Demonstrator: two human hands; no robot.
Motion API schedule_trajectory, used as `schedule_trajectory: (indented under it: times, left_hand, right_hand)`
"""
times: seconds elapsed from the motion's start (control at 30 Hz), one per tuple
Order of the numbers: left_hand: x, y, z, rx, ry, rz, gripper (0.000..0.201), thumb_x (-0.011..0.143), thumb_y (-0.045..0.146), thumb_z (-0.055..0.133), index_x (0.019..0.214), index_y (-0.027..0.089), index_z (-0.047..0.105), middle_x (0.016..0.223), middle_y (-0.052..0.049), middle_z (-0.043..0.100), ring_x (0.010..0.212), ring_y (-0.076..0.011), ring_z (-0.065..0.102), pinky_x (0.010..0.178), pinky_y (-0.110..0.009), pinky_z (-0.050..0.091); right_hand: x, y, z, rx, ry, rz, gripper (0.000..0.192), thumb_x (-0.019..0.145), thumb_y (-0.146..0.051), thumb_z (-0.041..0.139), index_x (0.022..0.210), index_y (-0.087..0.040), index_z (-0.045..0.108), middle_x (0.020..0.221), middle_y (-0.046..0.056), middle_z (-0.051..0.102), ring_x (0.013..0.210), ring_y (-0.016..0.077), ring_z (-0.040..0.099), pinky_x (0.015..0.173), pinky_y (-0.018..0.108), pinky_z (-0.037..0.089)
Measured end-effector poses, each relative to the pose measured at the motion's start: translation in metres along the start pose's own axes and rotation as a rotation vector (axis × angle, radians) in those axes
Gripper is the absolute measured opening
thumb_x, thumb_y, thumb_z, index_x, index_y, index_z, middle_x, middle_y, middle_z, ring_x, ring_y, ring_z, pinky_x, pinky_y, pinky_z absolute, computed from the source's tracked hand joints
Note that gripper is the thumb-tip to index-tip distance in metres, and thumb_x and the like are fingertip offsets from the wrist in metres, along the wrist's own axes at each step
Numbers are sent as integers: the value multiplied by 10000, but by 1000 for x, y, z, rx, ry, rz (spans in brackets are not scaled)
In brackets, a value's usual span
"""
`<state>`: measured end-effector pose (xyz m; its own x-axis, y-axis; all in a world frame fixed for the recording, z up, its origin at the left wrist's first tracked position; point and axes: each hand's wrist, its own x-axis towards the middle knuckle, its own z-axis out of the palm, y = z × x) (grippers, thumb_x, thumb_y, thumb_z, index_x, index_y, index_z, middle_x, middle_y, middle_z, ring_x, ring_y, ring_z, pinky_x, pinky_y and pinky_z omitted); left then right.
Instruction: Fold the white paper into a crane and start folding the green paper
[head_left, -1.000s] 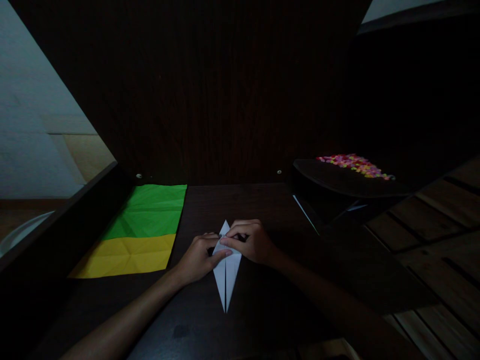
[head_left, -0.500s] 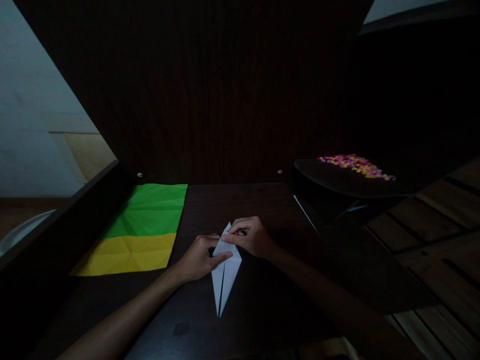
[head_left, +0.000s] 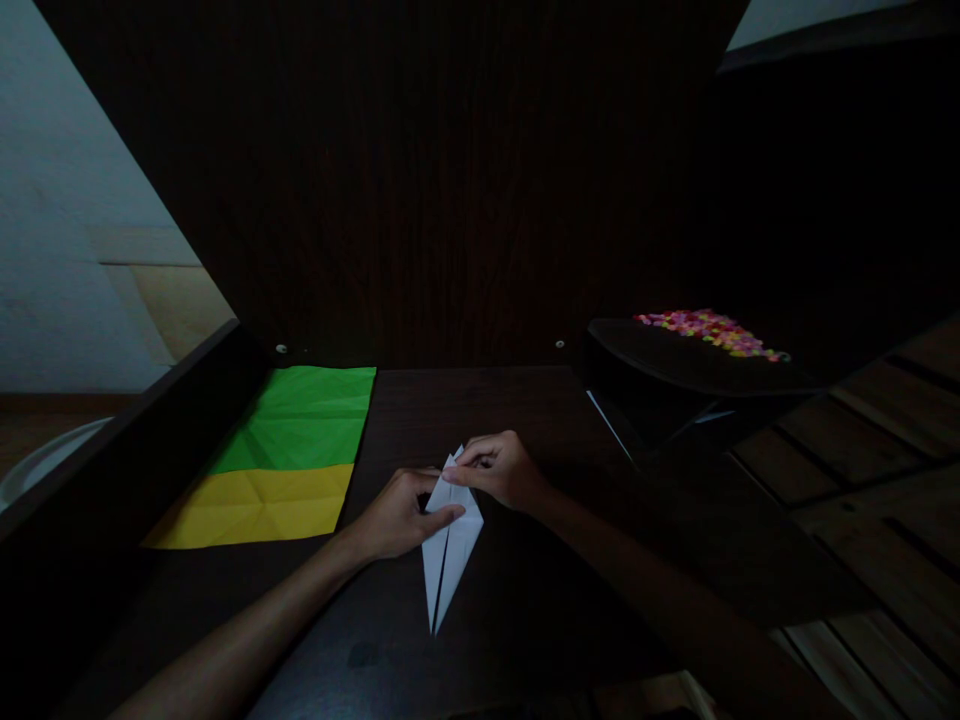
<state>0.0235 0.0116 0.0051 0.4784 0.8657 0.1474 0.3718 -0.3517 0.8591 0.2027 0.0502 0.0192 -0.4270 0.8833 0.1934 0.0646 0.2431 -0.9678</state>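
A white folded paper (head_left: pixel 448 560), long and pointed like a kite, lies on the dark wooden table (head_left: pixel 525 600) with its sharp tip toward me. My left hand (head_left: pixel 397 515) presses on its upper left part, index finger stretched across the fold. My right hand (head_left: pixel 499 470) pinches the paper's top corner between thumb and fingers. Both hands touch the paper at its wide upper end.
A green sheet (head_left: pixel 307 420) and a yellow sheet (head_left: pixel 259 505) lie flat at the left, against a raised dark edge. A dark tray (head_left: pixel 675 365) with several small colourful pieces (head_left: pixel 712 330) stands at the right. A dark wooden panel rises behind the table.
The paper's lower tip has swung slightly to the left. My right hand has moved up to the top corner and pinches it; my left hand stays pressed on the paper.
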Motion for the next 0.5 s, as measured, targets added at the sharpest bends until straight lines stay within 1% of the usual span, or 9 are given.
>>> schedule_trajectory:
  times: [0.07, 0.2, 0.27, 0.33, 0.43, 0.5]
  left_hand:
    - [0, 3, 1, -40, 0, -24, 196, 805, 275, 658, 691, 118, 690, 660, -21, 668, 609, -151, 588, 576, -236, 467]
    - [0, 6, 2, -130, 25, -59, 223, 796, 331, 680, 769, 113, 719, 758, -35, 702, 688, -171, 612, 628, -253, 480]
    - [0, 7, 1, -154, 33, -104, 254, 799, 356, 674, 749, 112, 720, 738, -29, 694, 676, -169, 603, 615, -249, 467]
    - [-1, 7, 0, -186, 12, -159, 294, 797, 383, 670, 702, 106, 702, 674, -16, 661, 619, -153, 575, 564, -233, 438]
    - [-3, 9, -2, -256, -26, -222, 342, 772, 418, 680, 637, 105, 655, 593, 6, 591, 536, -122, 508, 491, -212, 382]
    - [-4, 10, -2, -292, -44, -248, 355, 750, 424, 693, 601, 110, 619, 563, 17, 549, 512, -107, 468, 464, -202, 352]
  right_hand:
    - [-1, 0, 3, 29, 28, 41, 190, 652, -338, 801, 650, -159, 738, 650, 36, 689, 540, 128, 573, 466, 231, 386]
    - [-2, -3, 9, 132, 69, 96, 194, 639, -336, 801, 665, -157, 731, 666, 38, 712, 581, 149, 622, 522, 248, 449]
    - [-3, -6, 10, 166, 52, 102, 208, 636, -349, 803, 676, -158, 729, 673, 35, 715, 602, 151, 633, 557, 255, 470]
    - [-3, -8, 9, 169, 12, 108, 221, 642, -361, 802, 684, -157, 728, 675, 30, 713, 607, 148, 632, 568, 255, 472]
    - [-3, -9, 5, 141, -43, 102, 224, 658, -365, 796, 668, -155, 719, 665, 23, 700, 589, 133, 610, 547, 243, 450]
    - [-4, -8, 4, 127, -53, 94, 227, 658, -362, 800, 648, -154, 708, 652, 16, 687, 573, 125, 595, 531, 237, 434]
